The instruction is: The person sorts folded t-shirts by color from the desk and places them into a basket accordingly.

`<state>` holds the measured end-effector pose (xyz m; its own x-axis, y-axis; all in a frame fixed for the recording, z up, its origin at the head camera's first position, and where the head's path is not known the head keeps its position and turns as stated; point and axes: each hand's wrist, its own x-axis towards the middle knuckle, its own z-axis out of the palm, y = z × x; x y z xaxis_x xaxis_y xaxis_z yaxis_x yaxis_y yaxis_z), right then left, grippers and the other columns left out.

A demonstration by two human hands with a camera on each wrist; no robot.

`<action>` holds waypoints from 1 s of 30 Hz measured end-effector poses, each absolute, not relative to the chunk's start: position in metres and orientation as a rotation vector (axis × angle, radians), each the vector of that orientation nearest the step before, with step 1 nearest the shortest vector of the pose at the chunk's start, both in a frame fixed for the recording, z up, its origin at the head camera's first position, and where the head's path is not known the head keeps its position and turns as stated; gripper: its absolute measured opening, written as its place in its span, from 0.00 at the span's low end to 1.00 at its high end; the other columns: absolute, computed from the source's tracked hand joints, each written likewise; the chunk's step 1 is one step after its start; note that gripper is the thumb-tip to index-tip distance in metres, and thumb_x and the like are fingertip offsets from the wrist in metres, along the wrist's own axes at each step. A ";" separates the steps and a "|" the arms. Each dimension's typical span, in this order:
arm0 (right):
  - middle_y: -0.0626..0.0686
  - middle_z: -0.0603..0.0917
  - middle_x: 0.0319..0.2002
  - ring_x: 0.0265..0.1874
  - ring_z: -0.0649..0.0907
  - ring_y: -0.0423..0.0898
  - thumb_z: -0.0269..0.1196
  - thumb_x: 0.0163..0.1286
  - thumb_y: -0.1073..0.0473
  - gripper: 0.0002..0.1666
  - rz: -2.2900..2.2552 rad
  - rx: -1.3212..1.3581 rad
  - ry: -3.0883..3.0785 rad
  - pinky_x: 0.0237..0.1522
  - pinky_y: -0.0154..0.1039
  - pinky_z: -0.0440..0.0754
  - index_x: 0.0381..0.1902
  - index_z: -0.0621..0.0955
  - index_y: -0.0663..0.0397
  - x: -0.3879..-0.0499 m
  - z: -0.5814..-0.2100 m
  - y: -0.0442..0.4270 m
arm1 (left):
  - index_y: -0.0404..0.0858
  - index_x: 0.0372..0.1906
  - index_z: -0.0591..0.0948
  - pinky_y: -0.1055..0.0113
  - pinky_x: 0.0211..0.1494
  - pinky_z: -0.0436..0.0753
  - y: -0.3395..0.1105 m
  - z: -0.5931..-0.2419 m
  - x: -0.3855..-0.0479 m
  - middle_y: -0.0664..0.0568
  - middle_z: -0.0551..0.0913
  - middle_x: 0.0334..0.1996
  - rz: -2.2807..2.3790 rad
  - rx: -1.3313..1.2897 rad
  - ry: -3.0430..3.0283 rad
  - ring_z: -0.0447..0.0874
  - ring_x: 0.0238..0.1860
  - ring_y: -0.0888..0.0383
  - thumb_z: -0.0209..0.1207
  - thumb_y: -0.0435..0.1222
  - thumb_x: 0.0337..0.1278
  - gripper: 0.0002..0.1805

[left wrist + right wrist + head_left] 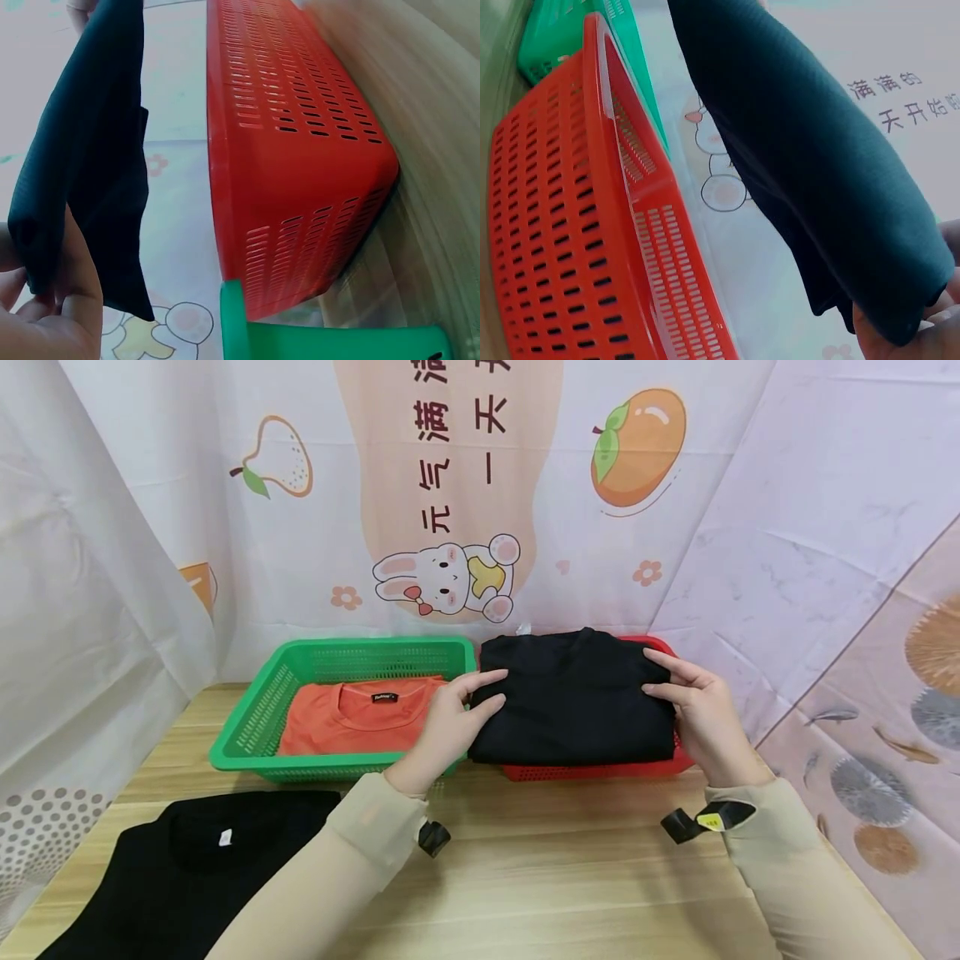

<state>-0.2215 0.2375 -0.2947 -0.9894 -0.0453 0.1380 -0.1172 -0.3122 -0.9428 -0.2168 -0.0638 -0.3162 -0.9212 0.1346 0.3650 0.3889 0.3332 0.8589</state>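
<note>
A folded black garment [573,702] is held level above the red basket [592,772], hiding most of its inside. My left hand [453,722] grips the garment's left edge, and my right hand [705,710] grips the right edge. In the left wrist view, fingers [79,285] curl around the end of the cloth. A gap shows between the garment [817,165] and the basket's rim [622,187] in the right wrist view.
Left of the red basket stands a green basket [251,714] with a folded orange T-shirt [375,718] inside. A black shirt [195,868] with a white neck label lies on the wooden table [540,877] at front left. A printed curtain [300,552] hangs behind.
</note>
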 end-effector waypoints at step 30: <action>0.39 0.88 0.43 0.41 0.85 0.33 0.63 0.65 0.75 0.29 2.360 0.082 -1.985 0.39 0.27 0.84 0.58 0.83 0.43 -0.266 -0.306 0.258 | 0.47 0.67 0.77 0.64 0.44 0.79 -0.038 -0.329 -0.258 0.43 0.81 0.38 -1.544 -0.348 -2.611 0.78 0.32 0.53 0.68 0.31 0.56 0.31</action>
<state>-0.2665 0.2581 -0.3064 -0.9970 0.0089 0.0770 -0.0774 -0.1708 -0.9823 -0.2581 -0.0382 -0.3290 -0.9702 0.1497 0.1903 0.2389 0.4637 0.8532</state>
